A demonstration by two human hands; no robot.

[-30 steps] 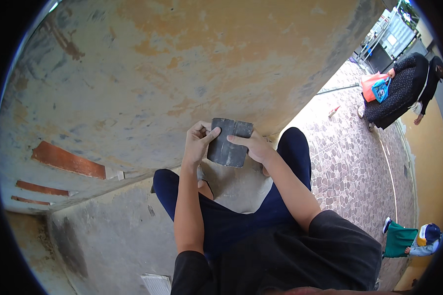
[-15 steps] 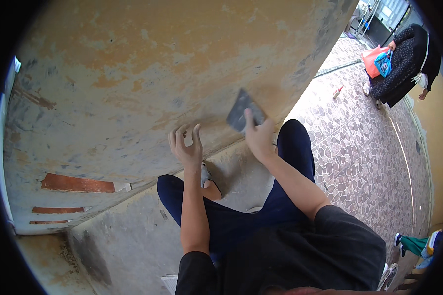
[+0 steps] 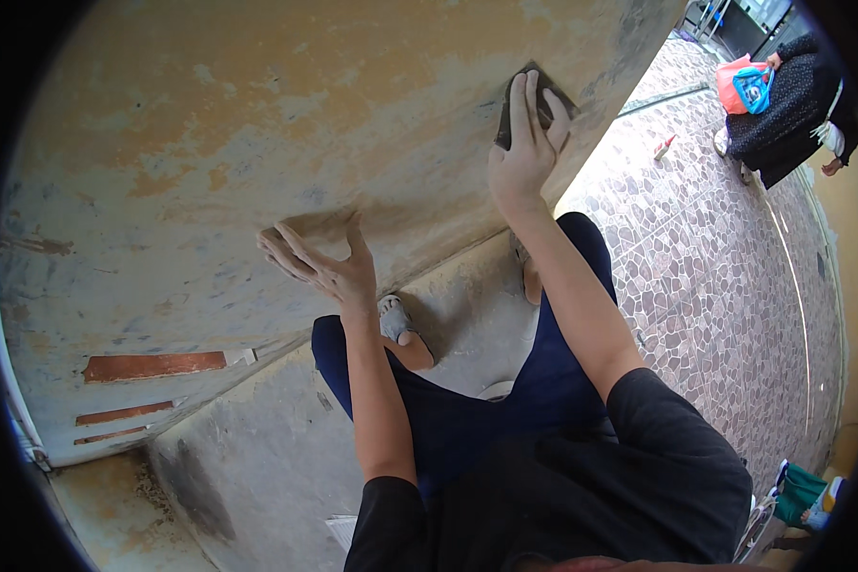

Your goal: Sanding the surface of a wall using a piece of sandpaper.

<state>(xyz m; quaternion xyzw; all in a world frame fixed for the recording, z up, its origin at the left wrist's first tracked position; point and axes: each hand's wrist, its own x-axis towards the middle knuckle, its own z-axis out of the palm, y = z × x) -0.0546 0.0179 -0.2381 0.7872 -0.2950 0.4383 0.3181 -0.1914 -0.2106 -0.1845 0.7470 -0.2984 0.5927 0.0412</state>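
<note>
My right hand (image 3: 524, 162) presses a dark grey sheet of sandpaper (image 3: 506, 116) flat against the wall (image 3: 286, 105), fingers stretched over it and corners showing around them. The wall is worn, with yellow-orange and grey-white patches. Lower down and to the left, my left hand (image 3: 332, 272) holds nothing; its fingers are spread and its fingertips lie at the wall, apparently resting on it. Dust whitens the fingers of both hands.
I squat on a grey concrete ledge (image 3: 267, 448), my sandalled foot (image 3: 396, 319) near the wall. Slots of bare reddish brick (image 3: 153, 367) break the wall at lower left. To the right, a person (image 3: 782, 124) with bags stands on stone-patterned paving (image 3: 696, 276), near a small red-and-white bottle (image 3: 664, 148).
My right hand has moved up with the sandpaper and now presses it to the wall. My left hand has shifted left, its fingers straightening. The person at right appears farther right.
</note>
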